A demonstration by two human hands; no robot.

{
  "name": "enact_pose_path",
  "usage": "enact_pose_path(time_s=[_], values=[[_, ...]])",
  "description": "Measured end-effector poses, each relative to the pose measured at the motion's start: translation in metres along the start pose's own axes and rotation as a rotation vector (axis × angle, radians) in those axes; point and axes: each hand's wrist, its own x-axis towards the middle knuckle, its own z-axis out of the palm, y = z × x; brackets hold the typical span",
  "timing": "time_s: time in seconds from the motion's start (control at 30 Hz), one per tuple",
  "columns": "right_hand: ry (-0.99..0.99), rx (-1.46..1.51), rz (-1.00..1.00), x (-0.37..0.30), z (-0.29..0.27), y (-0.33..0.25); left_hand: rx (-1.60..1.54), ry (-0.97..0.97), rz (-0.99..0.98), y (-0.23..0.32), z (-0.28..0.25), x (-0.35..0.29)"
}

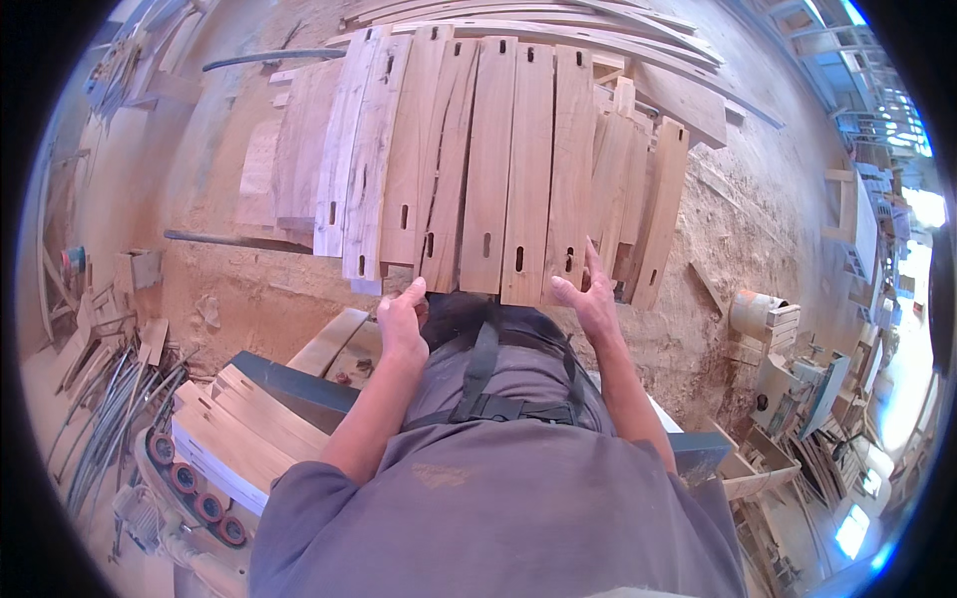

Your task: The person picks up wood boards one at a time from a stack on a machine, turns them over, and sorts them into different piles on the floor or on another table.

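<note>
Dusty workshop floor (688, 344), sandy-brown, curving into a black fisheye rim; the far side at 3 o'clock is washed out by glare, details there lost. Row of slotted wooden boards (485, 169) at 12 o'clock, side by side, near ends toward the person. Whatever surface carries them is mostly covered; dark bars (239, 240) poke out at 10 o'clock. Boards at the row's right end are partly hidden behind others.

Left hand (402, 321) just below the near ends, toward 8 o'clock: thumb and fingers narrow, pointing at a board's end; can't tell if it grips or only touches. Right hand (595, 304) at 2 o'clock, fingers spread wide, thumb by a board's near corner; underside contact hidden.

Grey shirt (518, 508) at 6 o'clock, cut off by the lower edge; pale smudge on it, unclear whether print or dust. Board stack (234, 419) at 8 o'clock, partly behind the left arm. Pale bucket (750, 311) at 3 o'clock, coloured marking too small to read.
</note>
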Motion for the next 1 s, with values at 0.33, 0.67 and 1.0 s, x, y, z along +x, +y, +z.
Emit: enact_pose_path(time_s=[0.33, 0.67, 1.0], values=[[-0.079, 0.138, 0.091, 0.005, -0.020, 0.004, -0.369, -0.334, -0.053, -0.006, 0.030, 0.004], [0.106, 0.735, 0.314, -0.015, 0.018, 0.033, -0.360, -0.269, -0.054, -0.028, 0.057, -0.005], [0.148, 0.767, 0.287, -0.016, 0.026, 0.031, -0.367, -0.315, -0.007, -0.032, 0.049, 0.002]])
